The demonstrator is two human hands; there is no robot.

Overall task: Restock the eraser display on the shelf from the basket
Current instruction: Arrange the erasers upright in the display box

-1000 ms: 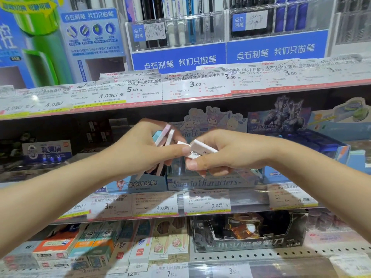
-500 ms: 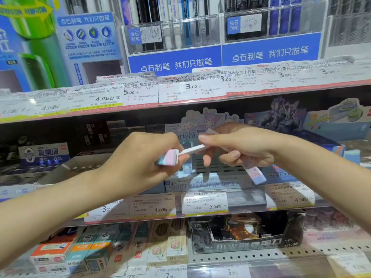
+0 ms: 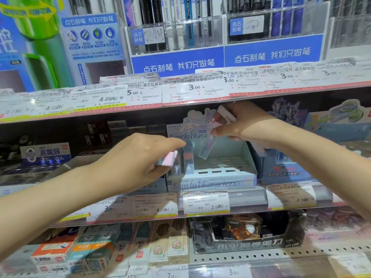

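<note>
A pale blue cardboard eraser display box [image 3: 212,178] with cartoon characters stands on the middle shelf. My left hand [image 3: 138,163] grips a pink and blue eraser [image 3: 167,159] at the box's left front corner. My right hand [image 3: 247,125] is raised above the box and holds several long wrapped erasers [image 3: 226,115]; one translucent eraser [image 3: 206,147] hangs down from its fingers into the box. Two upright erasers [image 3: 187,160] stand in the box's left side. The basket is out of view.
Price tag strips [image 3: 204,203] run along the shelf edges. Pen displays [image 3: 176,33] fill the upper shelf. Pencil boxes [image 3: 96,251] and a sharpener carton [image 3: 249,235] sit on the lower shelf. Other product boxes [image 3: 285,169] flank the eraser box.
Both hands have moved apart and toward the shelf. My right hand rose above the box with its erasers, one now hanging into it; my left hand shifted to the box's left corner.
</note>
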